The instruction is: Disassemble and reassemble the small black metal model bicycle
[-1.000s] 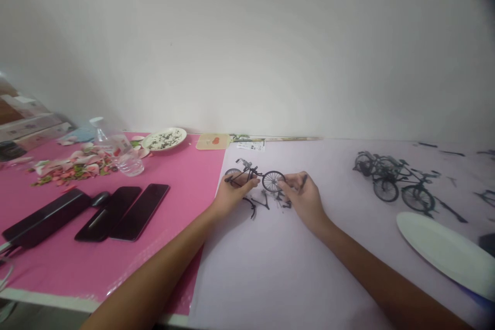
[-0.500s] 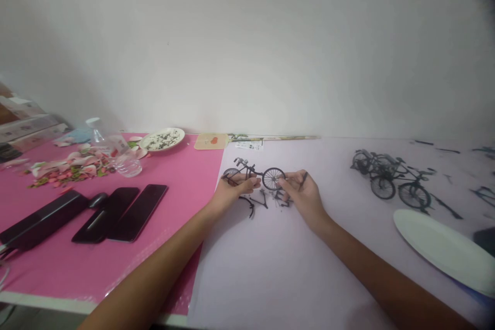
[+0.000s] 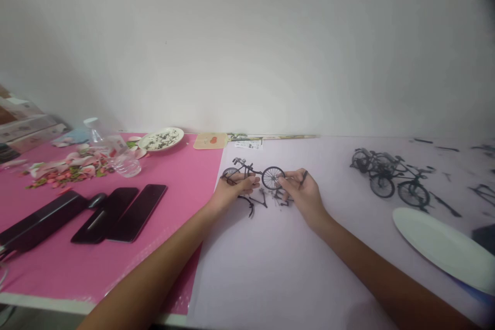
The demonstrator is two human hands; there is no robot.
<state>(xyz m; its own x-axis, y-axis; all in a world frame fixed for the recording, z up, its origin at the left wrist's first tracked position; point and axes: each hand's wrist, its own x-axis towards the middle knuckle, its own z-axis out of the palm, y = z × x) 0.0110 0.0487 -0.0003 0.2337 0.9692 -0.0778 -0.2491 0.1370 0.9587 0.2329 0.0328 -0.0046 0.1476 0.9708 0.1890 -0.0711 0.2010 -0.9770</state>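
A small black model bicycle [image 3: 255,174] stands on the pale lilac table cover [image 3: 270,258], just right of the pink cover. My left hand [image 3: 232,192] grips its frame from below, fingers closed round it. At the bicycle's front wheel [image 3: 273,178], my right hand [image 3: 303,193] pinches the rim and also keeps a thin dark tool [image 3: 302,179] between its fingers. Loose black parts [image 3: 263,200] lie under the bicycle, between my two hands.
Finished model bicycles [image 3: 390,178] stand at the right, near a white plate [image 3: 441,250]. On the pink cover [image 3: 77,268] lie two dark phones [image 3: 121,212], a black case [image 3: 36,223], a plastic bottle [image 3: 116,154], pink scraps [image 3: 65,167] and a dish [image 3: 161,139].
Both hands and the bicycle stay almost where they were; the view has shifted slightly. My right fingers have closed in on the front wheel.
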